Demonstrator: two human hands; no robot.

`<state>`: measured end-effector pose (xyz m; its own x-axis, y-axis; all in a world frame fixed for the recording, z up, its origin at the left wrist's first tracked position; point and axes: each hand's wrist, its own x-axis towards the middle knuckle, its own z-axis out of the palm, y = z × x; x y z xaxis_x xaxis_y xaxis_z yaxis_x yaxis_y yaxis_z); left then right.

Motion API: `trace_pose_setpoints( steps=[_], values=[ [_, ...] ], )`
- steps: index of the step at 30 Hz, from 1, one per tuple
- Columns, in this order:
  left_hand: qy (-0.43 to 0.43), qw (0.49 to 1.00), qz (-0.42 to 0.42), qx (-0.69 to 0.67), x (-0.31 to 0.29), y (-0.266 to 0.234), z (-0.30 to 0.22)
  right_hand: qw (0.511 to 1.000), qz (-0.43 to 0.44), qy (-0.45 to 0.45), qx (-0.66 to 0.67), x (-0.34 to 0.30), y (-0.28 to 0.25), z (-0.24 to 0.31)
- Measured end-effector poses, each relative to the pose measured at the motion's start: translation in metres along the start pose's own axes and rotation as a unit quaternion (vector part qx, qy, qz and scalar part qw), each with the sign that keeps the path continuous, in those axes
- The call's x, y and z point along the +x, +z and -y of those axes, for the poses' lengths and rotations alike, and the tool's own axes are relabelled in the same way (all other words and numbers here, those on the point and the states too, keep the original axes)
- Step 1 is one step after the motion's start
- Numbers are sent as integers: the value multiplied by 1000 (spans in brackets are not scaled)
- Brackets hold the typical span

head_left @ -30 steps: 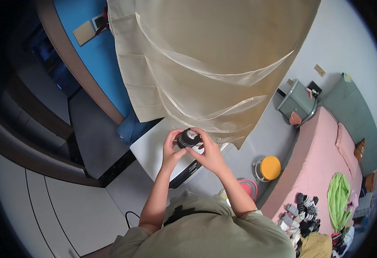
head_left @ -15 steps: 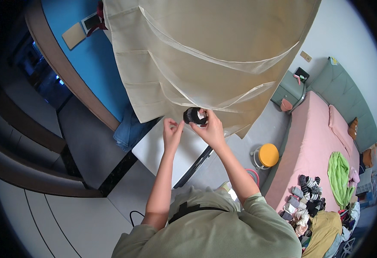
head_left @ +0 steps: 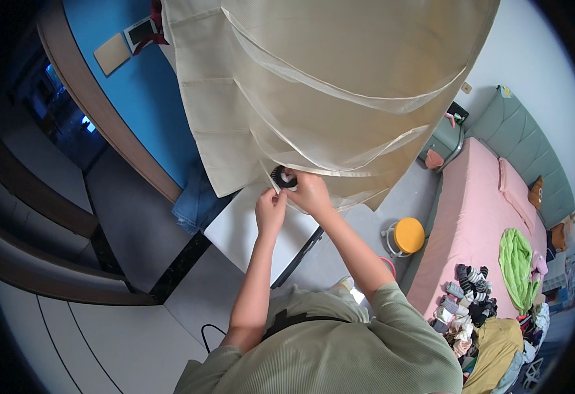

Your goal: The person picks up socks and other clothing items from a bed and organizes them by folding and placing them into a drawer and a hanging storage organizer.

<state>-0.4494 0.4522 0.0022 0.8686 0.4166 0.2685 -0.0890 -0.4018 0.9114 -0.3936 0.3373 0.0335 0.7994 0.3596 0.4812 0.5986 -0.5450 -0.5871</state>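
Gripping black roll (head_left: pixel 276 175) in R hand (head_left: pixel 309 192), right at pocket edge (head_left: pixel 268 175), low on beige organiser (head_left: pixel 340 39), above white surface (head_left: pixel 241 240). Apparently pinching same edge w/ L hand (head_left: pixel 271 210). Prob. abt halfway w/ this roll: up at pocket, not yet fully in afaict. Can't see inside other pockets, so can't tell no. filled. Can see sock pile (head_left: pixel 468 295) on bed (head_left: pixel 461 217), well apart from both hands, w/ plenty left there.

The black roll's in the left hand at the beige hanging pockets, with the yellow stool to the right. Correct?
Wrong hand: the head view shows the black roll in the right hand, not the left hand. It is at the beige hanging pockets, with the yellow stool to the right.
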Motion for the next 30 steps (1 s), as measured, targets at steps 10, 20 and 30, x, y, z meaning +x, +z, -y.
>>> trace_pose_setpoints(
  steps=[10, 20, 30],
  values=[
    [-34, 987, 97, -121, -4, -17, -4, 987, 151, -39, -27, 38, 51, -14],
    [-74, 968, 48, -233, -7, -2, 5, 989, 135, 35, 52, 27, 65, -41],
    [-1, 961, -60, -268, -12, -11, -27, 970, 78, 47, 226, -19, -22, 32]
  ],
)
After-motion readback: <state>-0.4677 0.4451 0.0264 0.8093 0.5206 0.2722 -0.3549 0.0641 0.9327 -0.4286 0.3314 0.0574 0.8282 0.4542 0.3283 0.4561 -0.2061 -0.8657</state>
